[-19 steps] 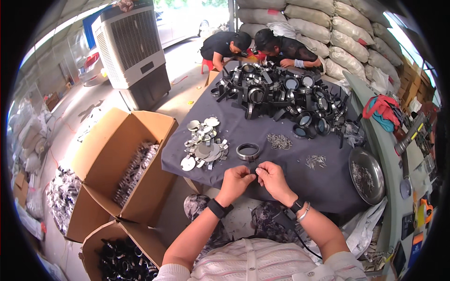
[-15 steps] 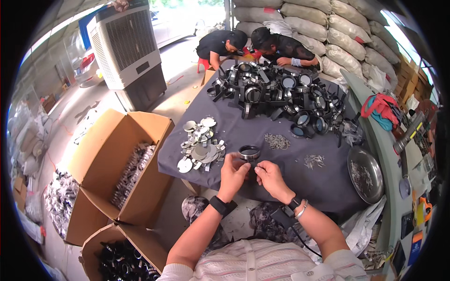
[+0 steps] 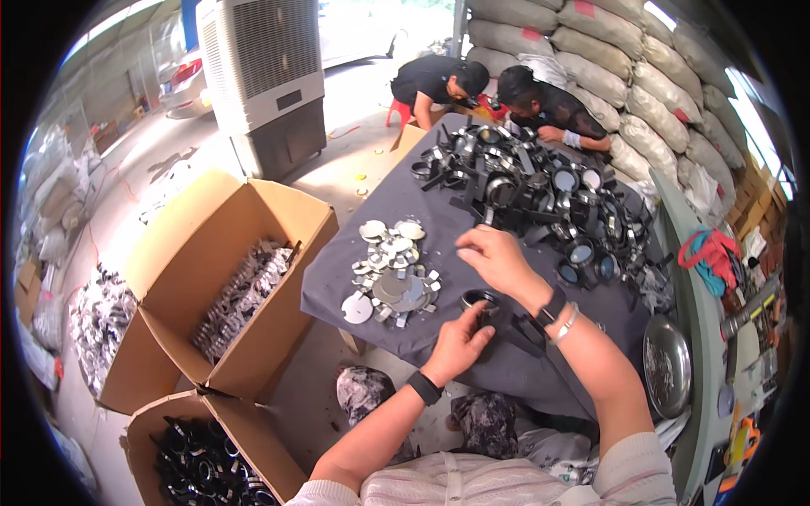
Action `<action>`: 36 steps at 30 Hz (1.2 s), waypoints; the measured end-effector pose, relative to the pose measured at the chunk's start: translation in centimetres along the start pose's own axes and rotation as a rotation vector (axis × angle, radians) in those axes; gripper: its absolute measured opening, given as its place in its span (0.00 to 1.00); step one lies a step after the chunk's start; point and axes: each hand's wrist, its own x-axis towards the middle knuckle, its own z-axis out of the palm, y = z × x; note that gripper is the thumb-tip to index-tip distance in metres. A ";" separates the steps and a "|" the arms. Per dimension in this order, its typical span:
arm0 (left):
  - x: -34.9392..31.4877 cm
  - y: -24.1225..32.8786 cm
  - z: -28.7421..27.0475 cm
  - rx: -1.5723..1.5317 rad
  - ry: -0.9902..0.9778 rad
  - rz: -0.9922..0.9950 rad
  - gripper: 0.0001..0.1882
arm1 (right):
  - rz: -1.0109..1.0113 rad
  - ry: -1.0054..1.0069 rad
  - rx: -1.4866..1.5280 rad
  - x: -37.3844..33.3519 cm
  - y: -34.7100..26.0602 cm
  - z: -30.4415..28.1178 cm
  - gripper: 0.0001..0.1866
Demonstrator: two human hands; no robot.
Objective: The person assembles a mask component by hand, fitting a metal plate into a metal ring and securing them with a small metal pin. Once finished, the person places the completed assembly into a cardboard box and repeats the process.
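My left hand (image 3: pixel 460 344) rests at the table's near side, its fingers on a black ring-shaped part (image 3: pixel 479 300) with a shiny rim. One finger presses at the opening of the ring and the thumb lies beside it. My right hand (image 3: pixel 499 260) is raised above the table beyond the ring, fingers loosely bent and apart, with nothing visible in them. To its left lies a loose pile of pale and grey round discs with small tabs (image 3: pixel 395 282). Behind it is a big heap of similar black ring parts (image 3: pixel 502 190), some with bluish faces.
A dark cloth covers the table (image 3: pixel 354 253). A metal bowl (image 3: pixel 666 364) with small pins stands at the right edge. Cardboard boxes (image 3: pixel 181 341) of metal and black parts stand on the left. Two people (image 3: pixel 548 110) work at the far end; an air cooler (image 3: pixel 263 76) stands far left.
My right hand has left the ring and moved up and away over the table. My left hand has shifted right and lower with the ring. The whole view has turned slightly left.
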 end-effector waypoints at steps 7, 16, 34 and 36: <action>0.0 1.9 -0.4 0.038 -0.049 0.033 0.24 | -0.245 -0.468 -0.228 12.4 2.0 10.3 0.16; -0.2 1.4 -0.2 -0.001 -0.044 0.089 0.24 | -0.151 -0.793 -0.370 15.1 4.1 17.5 0.22; 0.2 1.1 -0.3 0.046 -0.034 0.057 0.22 | -0.133 -0.474 -0.185 6.7 2.7 5.3 0.14; 0.0 0.5 -0.1 0.025 -0.023 0.073 0.23 | -0.097 -0.513 -0.197 5.6 2.6 5.6 0.15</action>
